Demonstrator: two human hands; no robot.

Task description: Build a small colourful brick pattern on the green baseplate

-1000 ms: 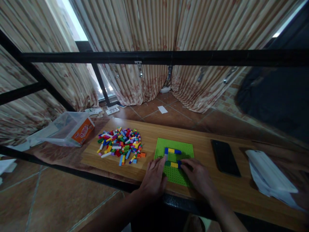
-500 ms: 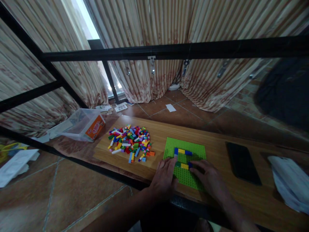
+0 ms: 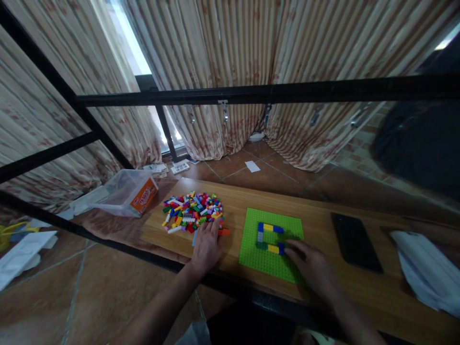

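Note:
A green baseplate lies on the wooden board, bearing an open-sided outline of bricks. In its far row, a yellow brick sits between blue ones; a grey brick forms the left side. The near row has a dark green brick, a yellow brick and a dark blue brick. My right hand pinches the right end of that dark blue brick with thumb and index finger. At the near edge of a loose brick pile, my left hand reaches with fingers extended, hiding some bricks.
A black phone and a white plastic packet are on the right of the wooden board. Left of the board stands a clear plastic box with an orange label. A black metal rail crosses beyond it, before curtains.
My left hand has left the baseplate and moved left to the brick pile, uncovering the grey brick. My right hand stays by the dark blue brick. The camera view has shifted slightly.

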